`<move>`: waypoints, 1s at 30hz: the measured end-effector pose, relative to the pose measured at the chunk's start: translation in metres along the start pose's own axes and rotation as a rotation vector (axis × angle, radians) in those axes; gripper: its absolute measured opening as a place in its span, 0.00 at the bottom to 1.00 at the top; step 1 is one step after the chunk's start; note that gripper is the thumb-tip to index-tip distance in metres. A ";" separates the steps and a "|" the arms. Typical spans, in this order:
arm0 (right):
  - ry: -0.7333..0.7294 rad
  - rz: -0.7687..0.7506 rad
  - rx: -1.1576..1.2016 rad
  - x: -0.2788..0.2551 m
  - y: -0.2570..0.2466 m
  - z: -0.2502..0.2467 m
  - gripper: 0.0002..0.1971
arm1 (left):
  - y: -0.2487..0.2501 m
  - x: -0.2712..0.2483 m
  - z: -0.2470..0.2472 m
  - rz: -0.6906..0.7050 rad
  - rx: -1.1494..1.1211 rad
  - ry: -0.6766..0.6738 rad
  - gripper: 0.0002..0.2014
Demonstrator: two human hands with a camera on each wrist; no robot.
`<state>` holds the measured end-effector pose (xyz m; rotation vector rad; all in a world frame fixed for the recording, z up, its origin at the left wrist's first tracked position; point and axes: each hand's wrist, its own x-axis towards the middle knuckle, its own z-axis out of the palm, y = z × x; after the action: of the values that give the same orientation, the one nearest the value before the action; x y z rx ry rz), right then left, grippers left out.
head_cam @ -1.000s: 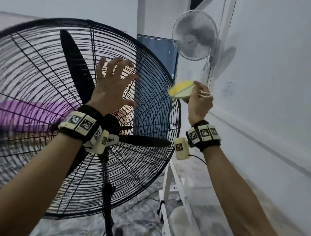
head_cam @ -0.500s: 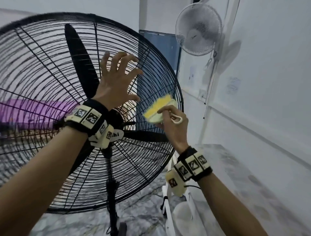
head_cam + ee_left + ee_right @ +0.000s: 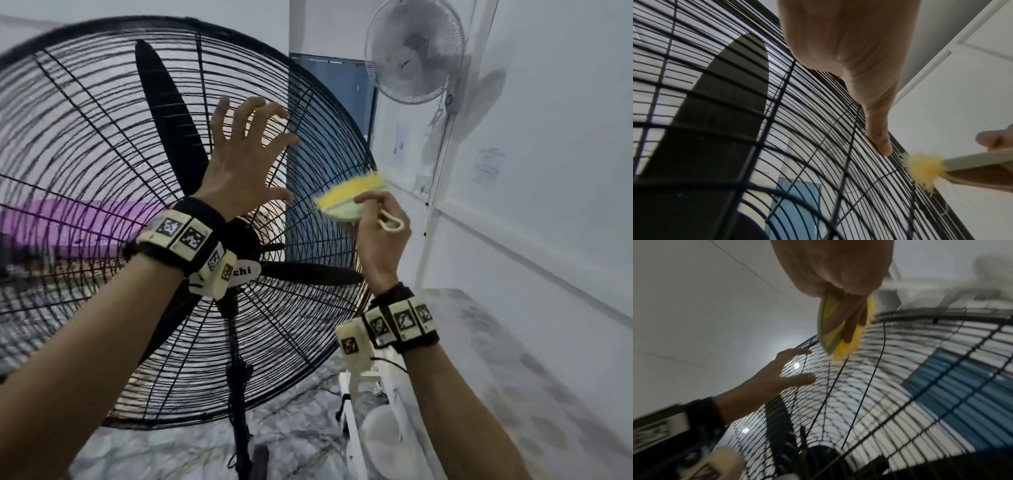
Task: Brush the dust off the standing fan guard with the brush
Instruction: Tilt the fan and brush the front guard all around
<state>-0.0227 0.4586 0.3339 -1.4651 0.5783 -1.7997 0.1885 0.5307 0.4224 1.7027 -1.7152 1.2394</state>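
A big black wire fan guard (image 3: pixel 102 144) on a stand fills the left of the head view, with dark blades behind it. My left hand (image 3: pixel 245 161) is spread against the guard's upper middle, fingertips touching the wires (image 3: pixel 882 149). My right hand (image 3: pixel 380 236) grips a pale brush with yellow bristles (image 3: pixel 349 197). Its bristles (image 3: pixel 925 168) press on the guard's right rim, just right of my left thumb. In the right wrist view the brush (image 3: pixel 838 331) lies against the rim with my left hand (image 3: pixel 789 369) below it.
A white wall fan (image 3: pixel 416 51) hangs high on the right wall. A white frame (image 3: pixel 356 428) stands on the floor by the fan's pole (image 3: pixel 239 394). A blue panel (image 3: pixel 329 137) and something purple (image 3: pixel 68 222) show behind the guard.
My right hand swung the brush from beyond the rim in onto the guard, then out to the right rim. My left hand stayed spread on the wires.
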 end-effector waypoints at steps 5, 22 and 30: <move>-0.345 -0.080 -0.077 -0.046 0.003 0.015 0.12 | -0.002 0.000 0.003 -0.005 0.006 0.018 0.47; -0.072 0.007 0.008 -0.021 -0.002 0.016 0.09 | -0.005 -0.002 -0.007 0.064 -0.001 -0.031 0.43; -0.355 -0.057 -0.047 -0.080 0.010 0.030 0.10 | -0.011 -0.001 -0.009 0.088 0.018 -0.072 0.42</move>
<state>0.0154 0.5172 0.2835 -1.7970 0.4034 -1.5247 0.1967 0.5403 0.4289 1.7182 -1.8445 1.2497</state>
